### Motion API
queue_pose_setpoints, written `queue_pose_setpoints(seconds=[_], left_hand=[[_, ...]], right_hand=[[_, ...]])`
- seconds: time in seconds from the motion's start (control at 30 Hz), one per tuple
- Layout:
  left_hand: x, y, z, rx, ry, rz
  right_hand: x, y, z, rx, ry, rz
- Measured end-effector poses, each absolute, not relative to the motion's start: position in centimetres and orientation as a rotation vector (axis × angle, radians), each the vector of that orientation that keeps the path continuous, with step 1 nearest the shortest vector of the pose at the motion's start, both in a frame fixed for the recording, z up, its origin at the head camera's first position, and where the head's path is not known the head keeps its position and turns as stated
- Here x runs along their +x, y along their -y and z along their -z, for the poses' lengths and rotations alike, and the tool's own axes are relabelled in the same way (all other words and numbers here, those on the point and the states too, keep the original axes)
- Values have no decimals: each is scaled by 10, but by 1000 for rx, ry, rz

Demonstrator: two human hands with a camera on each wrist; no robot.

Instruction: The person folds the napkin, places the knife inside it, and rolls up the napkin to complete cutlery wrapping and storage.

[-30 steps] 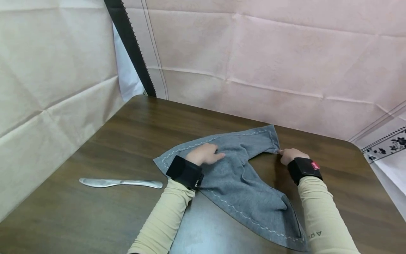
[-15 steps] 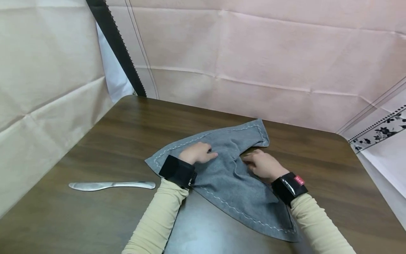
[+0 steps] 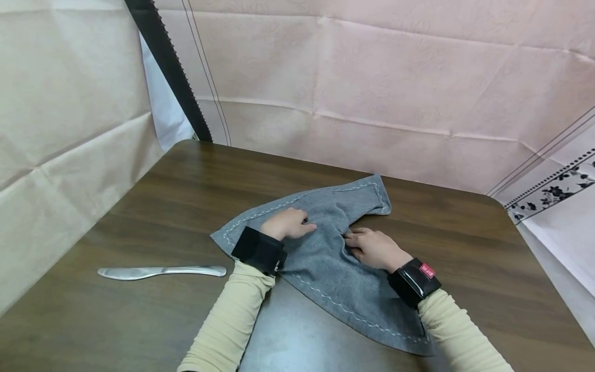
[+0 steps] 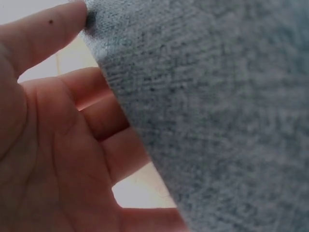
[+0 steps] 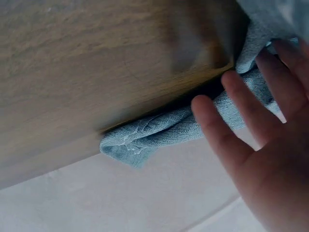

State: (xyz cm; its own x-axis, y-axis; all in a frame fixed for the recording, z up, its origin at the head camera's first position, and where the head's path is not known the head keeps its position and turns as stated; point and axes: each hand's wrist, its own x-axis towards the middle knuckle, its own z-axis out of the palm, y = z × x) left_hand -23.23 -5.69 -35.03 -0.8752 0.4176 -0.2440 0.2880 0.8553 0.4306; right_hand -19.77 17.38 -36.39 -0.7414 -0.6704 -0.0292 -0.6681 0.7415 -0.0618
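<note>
A grey-blue cloth [image 3: 325,279] with white stitching along its borders lies rumpled on the table, its right side bunched inward. In the head view my left hand [image 3: 287,223] rests over its upper left part. The left wrist view shows the palm and loosely extended fingers, their tips hidden behind the cloth [image 4: 207,106]. My right hand [image 3: 374,249] is at the bunched inner edge of the cloth. Its fingers look extended in the right wrist view, close to the folded cloth [image 5: 169,128]; some fingertips touch or overlap it, and the thumb is not visible.
A silver table knife [image 3: 161,272] lies left of my left forearm, apart from the cloth. The brown wooden table [image 3: 139,320] ends at a pale fabric backdrop [image 3: 372,93], close behind the cloth's upper right corner.
My right hand has let go of the cloth's right corner and moved left to its inner edge. My left hand stays on the cloth. The head view has shifted slightly.
</note>
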Motion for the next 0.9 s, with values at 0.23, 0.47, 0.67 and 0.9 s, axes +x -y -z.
queue_pose_setpoints(seconds=[0.23, 0.47, 0.67, 0.9], left_hand=[[-233, 55, 351, 497, -2717, -552], [-233, 57, 352, 476, -2732, -553], [-233, 58, 353, 471, -2729, -570], [-234, 59, 353, 494, -2725, -576]], right_hand=[[-190, -188, 361, -928, -2911, 68], [-186, -210, 361, -728, -2910, 120], [-186, -226, 362, -629, -2926, 163], [-187, -245, 357, -498, -2899, 201]])
